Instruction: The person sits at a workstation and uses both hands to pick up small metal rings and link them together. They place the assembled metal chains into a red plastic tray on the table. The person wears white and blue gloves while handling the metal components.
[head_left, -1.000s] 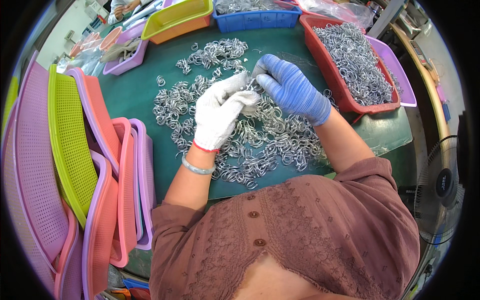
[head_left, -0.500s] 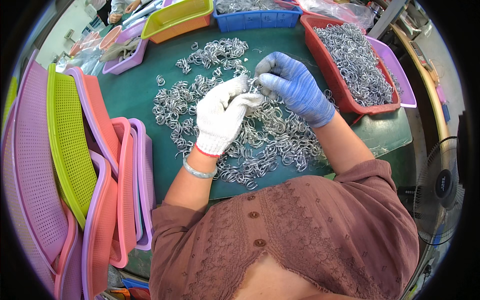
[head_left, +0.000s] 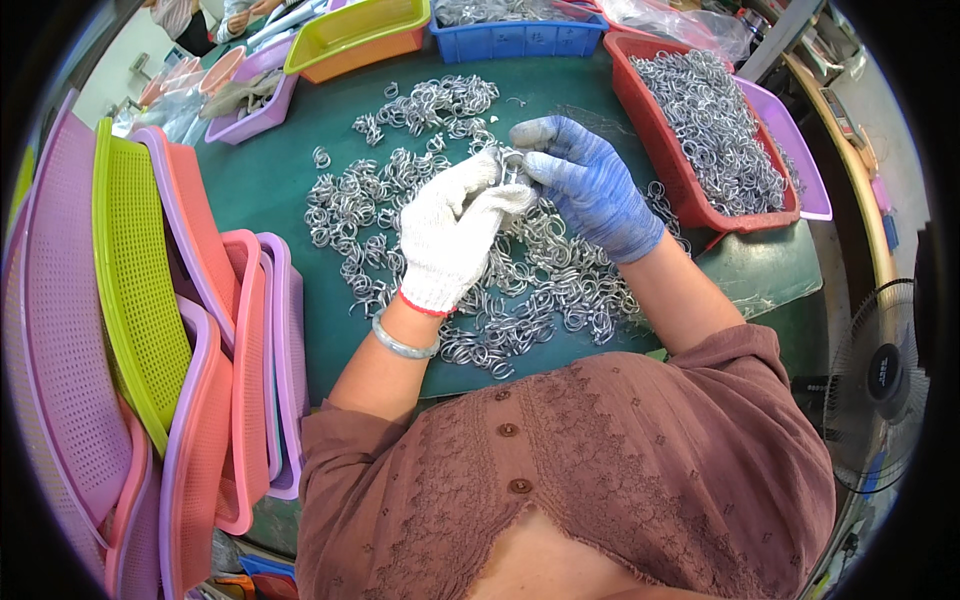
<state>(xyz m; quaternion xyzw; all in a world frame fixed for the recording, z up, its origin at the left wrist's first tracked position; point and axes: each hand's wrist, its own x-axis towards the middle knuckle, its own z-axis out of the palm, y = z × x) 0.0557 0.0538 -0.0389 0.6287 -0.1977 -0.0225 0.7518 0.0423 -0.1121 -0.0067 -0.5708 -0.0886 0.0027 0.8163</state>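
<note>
Had left hand (head_left: 450,225), white-gloved, pinched closed on small metal ring (head_left: 511,173) above loose pile (head_left: 585,285), between near and far edges of green surface (head_left: 330,108). Had right hand (head_left: 592,190), blue-gloved, half-curled, thumb at ring; couldn't tell its grip. Saw red bin (head_left: 745,222) of rings (head_left: 715,135) along right edge.

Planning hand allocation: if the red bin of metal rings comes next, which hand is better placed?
Likely the right hand: it is on the side of the red bin. The left hand is farther off, pinching a metal piece.
</note>
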